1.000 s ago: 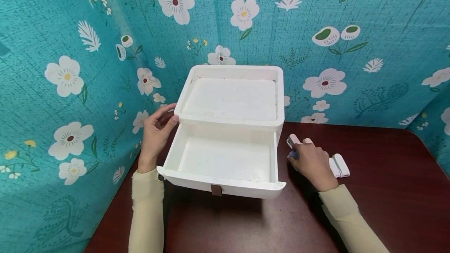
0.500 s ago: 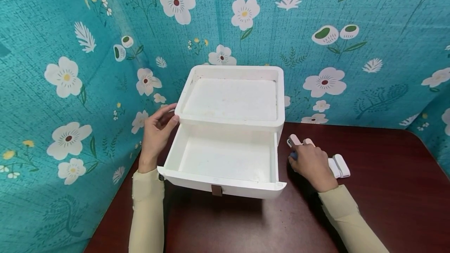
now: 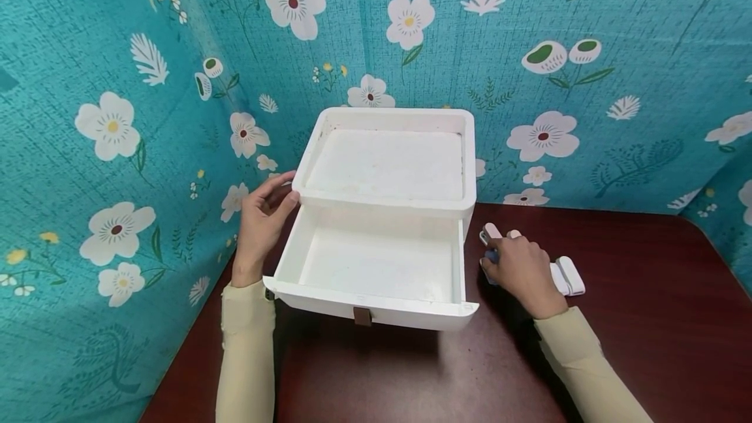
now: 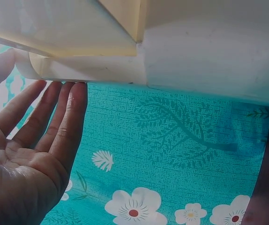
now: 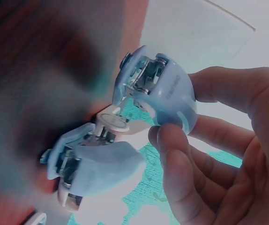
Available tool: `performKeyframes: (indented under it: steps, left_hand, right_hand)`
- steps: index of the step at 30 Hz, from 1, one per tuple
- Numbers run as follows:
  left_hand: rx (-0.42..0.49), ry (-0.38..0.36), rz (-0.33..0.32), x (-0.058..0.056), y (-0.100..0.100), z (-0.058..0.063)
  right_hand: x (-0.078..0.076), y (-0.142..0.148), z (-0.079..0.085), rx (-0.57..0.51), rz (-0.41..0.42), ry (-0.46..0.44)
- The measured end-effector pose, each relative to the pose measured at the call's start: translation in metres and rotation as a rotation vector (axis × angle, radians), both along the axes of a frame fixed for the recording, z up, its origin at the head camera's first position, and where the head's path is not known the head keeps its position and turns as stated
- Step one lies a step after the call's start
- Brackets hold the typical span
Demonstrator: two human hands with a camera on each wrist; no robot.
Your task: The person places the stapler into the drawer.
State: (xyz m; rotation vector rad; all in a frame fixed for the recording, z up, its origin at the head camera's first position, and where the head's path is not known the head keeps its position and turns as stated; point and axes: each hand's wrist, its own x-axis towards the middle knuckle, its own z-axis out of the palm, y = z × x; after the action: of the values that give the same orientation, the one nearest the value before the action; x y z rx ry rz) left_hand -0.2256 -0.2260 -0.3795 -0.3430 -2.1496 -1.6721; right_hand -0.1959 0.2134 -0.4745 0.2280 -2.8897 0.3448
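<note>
A white drawer box (image 3: 384, 204) stands on the table, its drawer (image 3: 376, 266) pulled out and bare inside. My left hand (image 3: 261, 230) touches the box's left side near the front corner. In the left wrist view the left fingers (image 4: 64, 122) are nearly straight, tips against the box's edge, with the thumb apart from them. My right hand (image 3: 525, 273) pinches a small blue stapler (image 5: 172, 91) between thumb and fingers, right of the drawer. Beside it lies another pale stapler (image 5: 101, 166); a pink one (image 3: 491, 232) and a white one (image 3: 568, 276) show around the hand.
The dark red-brown table (image 3: 634, 318) extends right and in front of the box. A teal floral cloth (image 3: 646, 149) hangs close behind and along the left. A brown pull tab (image 3: 362, 316) sits on the drawer's front.
The right hand shifts only very slightly over the staplers. The left hand, box and open drawer stay in place.
</note>
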Motion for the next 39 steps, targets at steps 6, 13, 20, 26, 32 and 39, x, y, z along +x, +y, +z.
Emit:
performKeyframes:
  steps: [6, 13, 20, 26, 32, 39]
  left_hand:
    - [-0.004, -0.002, -0.004, 0.000, 0.000, 0.000]
    - [0.008, -0.001, -0.010, 0.001, 0.001, 0.001]
    - [0.012, 0.009, -0.018, 0.001, 0.001, 0.000]
    - [0.008, 0.016, -0.018, 0.001, 0.000, -0.001]
    - [0.013, 0.016, -0.018, 0.001, 0.000, -0.001]
    - [0.011, 0.031, -0.017, 0.002, -0.001, 0.000]
  right_hand:
    - [0.003, -0.001, 0.011, -0.007, 0.005, 0.017]
    - [0.008, -0.003, 0.036, -0.036, 0.013, 0.029]
    - [0.014, -0.005, 0.056, -0.011, 0.018, 0.051]
    - [0.017, -0.006, 0.068, -0.005, 0.028, 0.083]
    - [0.019, -0.007, 0.079, -0.002, 0.035, 0.109]
    - [0.023, -0.009, 0.094, 0.007, 0.057, 0.163]
